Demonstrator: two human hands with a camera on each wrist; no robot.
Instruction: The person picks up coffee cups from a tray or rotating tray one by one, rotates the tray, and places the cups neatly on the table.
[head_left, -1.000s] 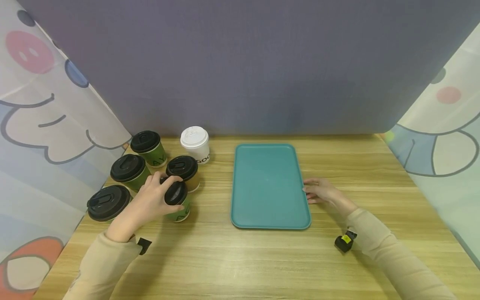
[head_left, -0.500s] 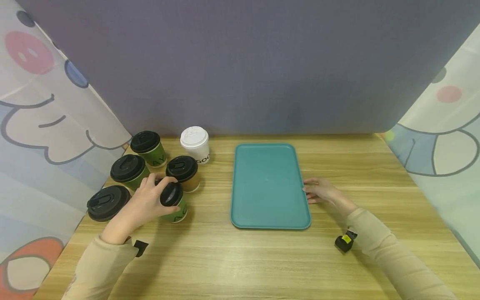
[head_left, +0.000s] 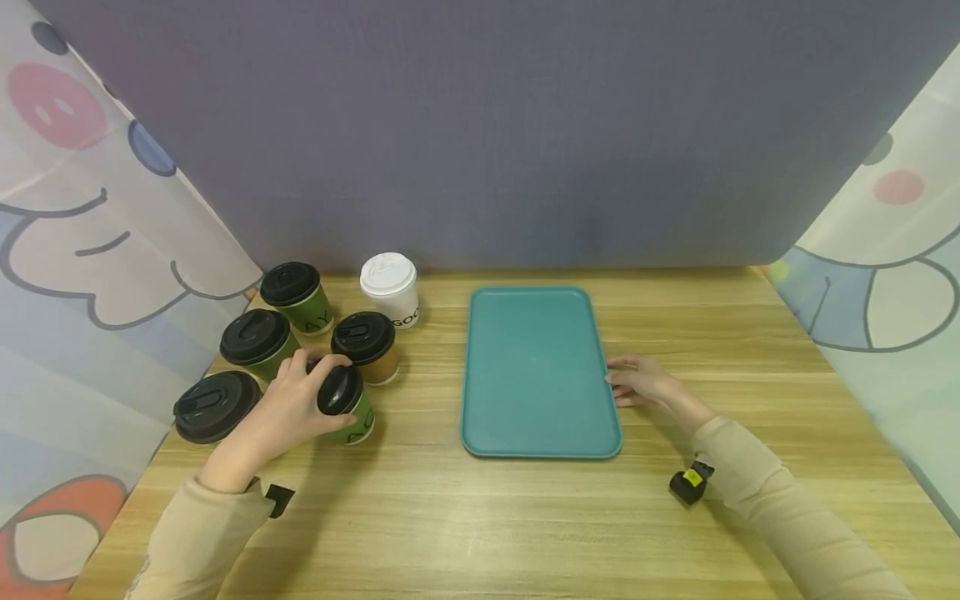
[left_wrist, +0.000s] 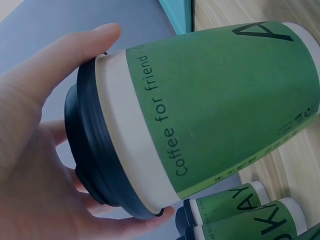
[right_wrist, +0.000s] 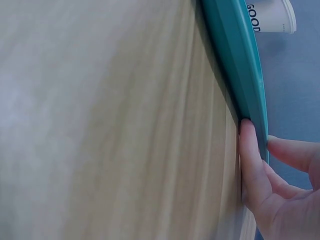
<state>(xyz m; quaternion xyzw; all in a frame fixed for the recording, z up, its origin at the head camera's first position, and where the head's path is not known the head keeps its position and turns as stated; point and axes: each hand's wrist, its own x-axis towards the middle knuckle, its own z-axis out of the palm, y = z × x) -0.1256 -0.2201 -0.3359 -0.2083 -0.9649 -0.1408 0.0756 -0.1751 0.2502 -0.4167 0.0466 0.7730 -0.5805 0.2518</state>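
Note:
My left hand point(head_left: 288, 408) holds a green paper coffee cup point(head_left: 358, 421) by its black lid, thumb on one side and fingers on the other. In the left wrist view that coffee cup point(left_wrist: 220, 110) shows the words "Coffee for friend", with its black lid point(left_wrist: 107, 140) within the curve of the hand. On the right, my right hand point(head_left: 637, 382) pinches the long edge of a teal tray point(head_left: 536, 375). The right wrist view has the thumb and fingers point(right_wrist: 255, 160) on either side of the tray's rim point(right_wrist: 240, 60).
A brown cup point(head_left: 378, 358) stands just behind the held one. Further left are a green cup point(head_left: 303, 308), another green cup point(head_left: 258, 342) and a large black-lidded cup point(head_left: 217, 408). A white cup point(head_left: 392, 292) is at the back, near the grey partition point(head_left: 495, 150).
The left hand and its cup have shifted slightly left, with the cup tilting a little. My right hand and the tray stay in place.

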